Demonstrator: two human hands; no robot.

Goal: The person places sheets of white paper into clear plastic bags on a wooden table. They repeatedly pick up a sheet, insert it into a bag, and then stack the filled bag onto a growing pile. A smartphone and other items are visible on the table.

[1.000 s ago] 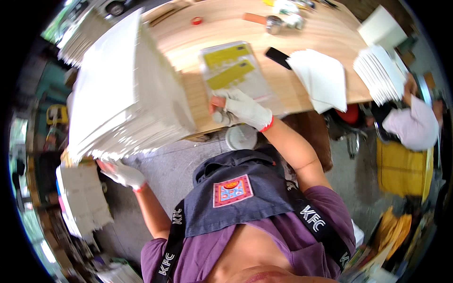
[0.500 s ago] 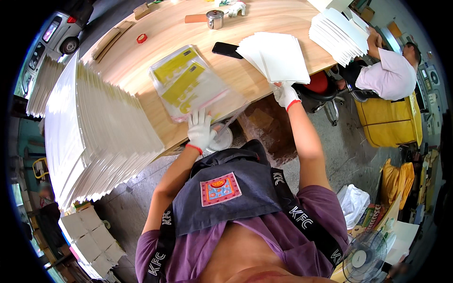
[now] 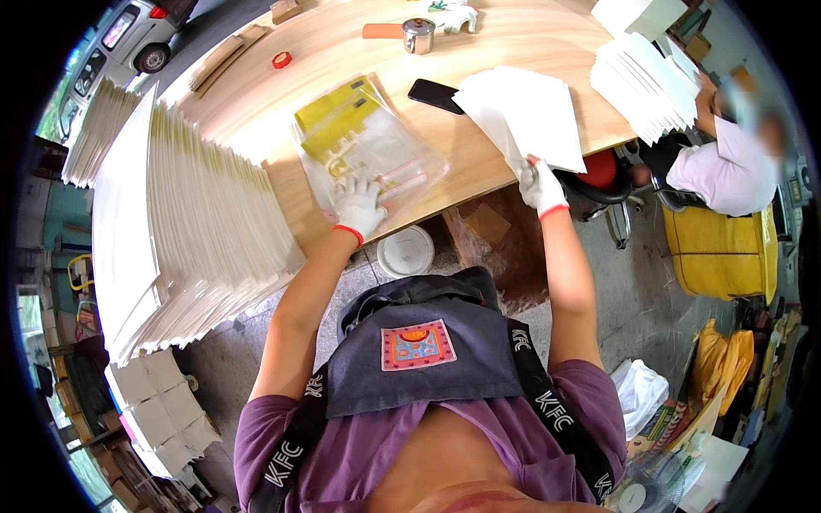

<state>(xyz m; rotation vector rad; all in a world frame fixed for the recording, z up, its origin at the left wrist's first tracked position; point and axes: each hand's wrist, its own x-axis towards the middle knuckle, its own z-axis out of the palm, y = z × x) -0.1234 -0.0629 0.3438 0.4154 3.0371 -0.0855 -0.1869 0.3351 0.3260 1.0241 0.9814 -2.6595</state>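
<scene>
Pressing flat with spread, cloth-gloved fingers, the left hand (image 3: pixel 359 205) rests on a glossy clear plastic bag (image 3: pixel 372 145) with yellow printed sheets inside, lying crinkled on the near edge of the pale wooden table (image 3: pixel 513 34). The right hand (image 3: pixel 541 185), also in a white glove with a red cuff, pinches the near corner of a thin stack of white paper sheets (image 3: pixel 522 115), which fans out over the table edge. A flat black phone (image 3: pixel 436 95) lies between bag and sheets. Left of the bag leans a tall, ribbed stack of white cards (image 3: pixel 188 222). Farther off stand a small metal cup (image 3: pixel 419 36) and a red tape roll (image 3: pixel 281 60). At far right, another person (image 3: pixel 727 171) sits by more white stacks (image 3: pixel 646 85).
</scene>
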